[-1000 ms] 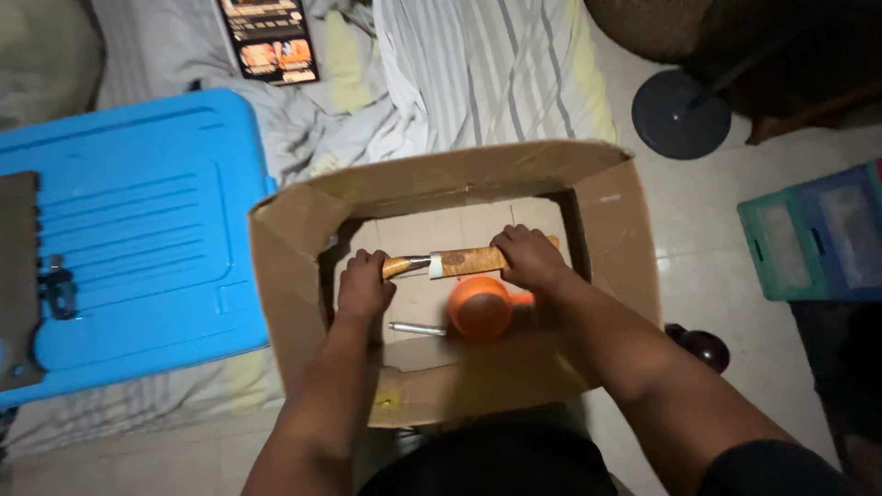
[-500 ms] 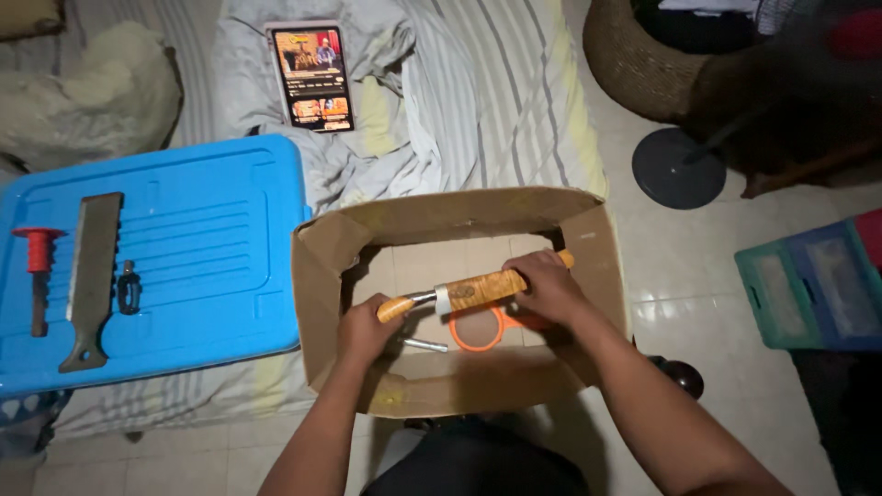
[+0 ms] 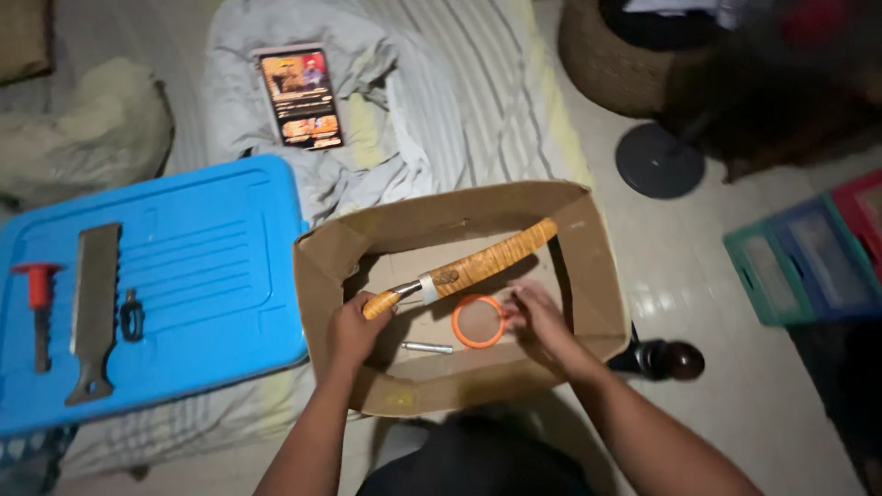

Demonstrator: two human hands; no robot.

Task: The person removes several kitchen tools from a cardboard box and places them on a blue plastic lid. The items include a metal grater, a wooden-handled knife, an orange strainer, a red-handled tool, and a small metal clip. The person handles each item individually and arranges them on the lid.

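My left hand [image 3: 349,328] grips the handle end of a long knife in a tan wooden sheath [image 3: 485,261] and holds it tilted up above the open cardboard box [image 3: 589,246]. My right hand [image 3: 537,317] is off the sheath, down inside the box, with its fingers at the handle of an orange round-rimmed tool [image 3: 478,321]. Whether those fingers grip it is not visible. A small metal rod [image 3: 426,347] lies on the box floor beside the orange tool.
To the left lies a blue plastic lid [image 3: 211,266] carrying a red-handled tool [image 3: 39,303], a flat metal blade [image 3: 92,308] and a small dark clip [image 3: 131,315]. Behind are striped bedding [image 3: 459,83] with a lit tablet [image 3: 299,97], a round stand base [image 3: 659,160], crates [image 3: 808,253] and a dark round object [image 3: 669,359].
My right hand has let go of the sheath and dropped to the orange tool. The left hand alone has raised the sheathed knife, its far end tilting up. The view shifted.
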